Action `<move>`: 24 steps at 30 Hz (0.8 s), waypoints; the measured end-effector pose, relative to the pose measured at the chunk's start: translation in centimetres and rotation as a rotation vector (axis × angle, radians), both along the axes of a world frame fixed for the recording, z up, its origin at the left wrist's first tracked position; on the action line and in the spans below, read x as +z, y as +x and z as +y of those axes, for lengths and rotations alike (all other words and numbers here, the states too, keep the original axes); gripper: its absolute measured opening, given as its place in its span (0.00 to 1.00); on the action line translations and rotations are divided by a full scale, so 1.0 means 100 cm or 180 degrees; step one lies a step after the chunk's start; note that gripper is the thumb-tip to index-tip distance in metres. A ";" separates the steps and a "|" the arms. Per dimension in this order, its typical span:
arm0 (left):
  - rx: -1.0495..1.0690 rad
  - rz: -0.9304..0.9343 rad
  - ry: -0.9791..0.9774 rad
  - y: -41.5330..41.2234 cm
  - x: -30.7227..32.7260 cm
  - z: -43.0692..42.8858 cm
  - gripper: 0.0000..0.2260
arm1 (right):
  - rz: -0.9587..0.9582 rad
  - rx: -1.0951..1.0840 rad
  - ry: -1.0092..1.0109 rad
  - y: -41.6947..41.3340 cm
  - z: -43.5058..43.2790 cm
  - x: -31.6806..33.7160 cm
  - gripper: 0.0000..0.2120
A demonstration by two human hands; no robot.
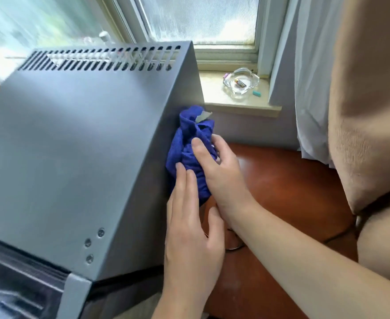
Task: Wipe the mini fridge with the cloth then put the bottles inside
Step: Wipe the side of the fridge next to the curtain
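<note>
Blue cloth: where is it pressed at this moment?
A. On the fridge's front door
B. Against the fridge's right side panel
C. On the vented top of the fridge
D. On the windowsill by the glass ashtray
B: the blue cloth, bunched in the right hand, sits against the right side panel of the mini fridge, with the left hand flat on the panel just below it.

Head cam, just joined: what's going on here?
A person is wiping the right side wall of the grey mini fridge with a bunched blue cloth. The right hand holds the cloth against the wall; the left hand lies flat beside it, fingers touching the cloth. No bottles are clearly in view.
</note>
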State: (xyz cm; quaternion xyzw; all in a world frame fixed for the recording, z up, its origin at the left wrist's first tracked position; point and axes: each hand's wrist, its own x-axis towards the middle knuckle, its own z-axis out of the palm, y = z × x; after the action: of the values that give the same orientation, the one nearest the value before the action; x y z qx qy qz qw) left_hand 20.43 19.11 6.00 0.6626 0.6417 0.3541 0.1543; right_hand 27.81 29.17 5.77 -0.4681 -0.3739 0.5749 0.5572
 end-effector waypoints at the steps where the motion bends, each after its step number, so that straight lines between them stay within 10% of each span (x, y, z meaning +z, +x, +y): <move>1: 0.0037 -0.0024 0.0279 0.000 0.013 -0.010 0.35 | -0.0073 0.0050 0.0211 -0.001 -0.007 0.020 0.12; 8: 0.0502 -0.0374 0.0133 -0.009 -0.012 -0.097 0.42 | -0.0841 0.0523 0.1148 -0.006 -0.082 0.030 0.13; 16: 0.0191 0.0110 -0.1307 -0.031 -0.075 -0.163 0.45 | -0.1353 0.1362 -0.0224 -0.005 -0.137 -0.071 0.06; 24: 0.0661 0.0039 -0.0019 -0.016 -0.019 -0.136 0.40 | -0.0905 0.0837 0.0337 -0.006 -0.117 0.008 0.07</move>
State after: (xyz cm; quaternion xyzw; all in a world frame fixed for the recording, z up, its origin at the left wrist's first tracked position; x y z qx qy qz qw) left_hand 18.84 5.47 4.09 0.5943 0.7088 0.3622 0.1148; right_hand 27.19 17.50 6.58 -0.4618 -0.5364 0.5504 0.4428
